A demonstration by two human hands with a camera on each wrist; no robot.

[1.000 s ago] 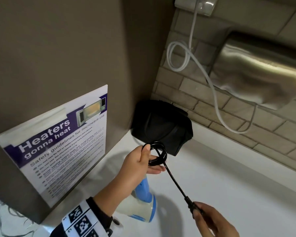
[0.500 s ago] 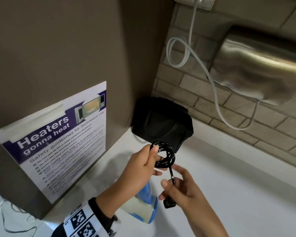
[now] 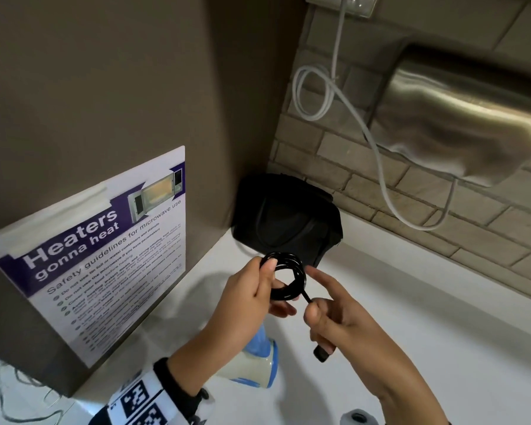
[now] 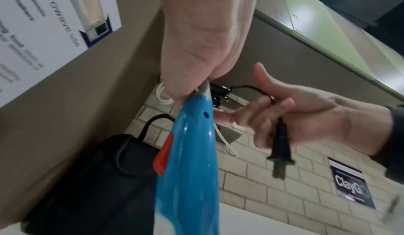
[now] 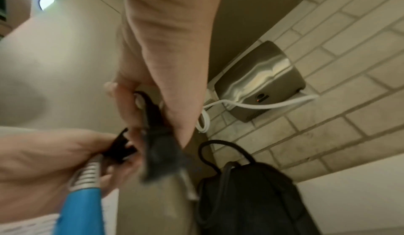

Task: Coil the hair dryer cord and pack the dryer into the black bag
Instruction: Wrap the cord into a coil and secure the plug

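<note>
My left hand (image 3: 255,289) holds the black cord coil (image 3: 288,276) pinched under the thumb, several loops wide. The blue and white hair dryer (image 3: 255,360) hangs below that hand; its blue handle with a red switch (image 4: 190,161) fills the left wrist view. My right hand (image 3: 325,320) grips the free cord end just behind the black plug (image 3: 321,354), forefinger stretched toward the coil. The plug (image 4: 281,150) hangs prongs down from those fingers. The black bag (image 3: 285,219) stands in the corner right behind the coil.
A brown cabinet side with a microwave safety poster (image 3: 105,253) rises on the left. A steel hand dryer (image 3: 460,118) with a white cable (image 3: 380,167) hangs on the brick wall. The white counter (image 3: 426,332) stretches right.
My right hand has come up from the lower right to the coil, bringing the plug end with it. The straight run of cord has shortened into the loops. The left hand stayed.
</note>
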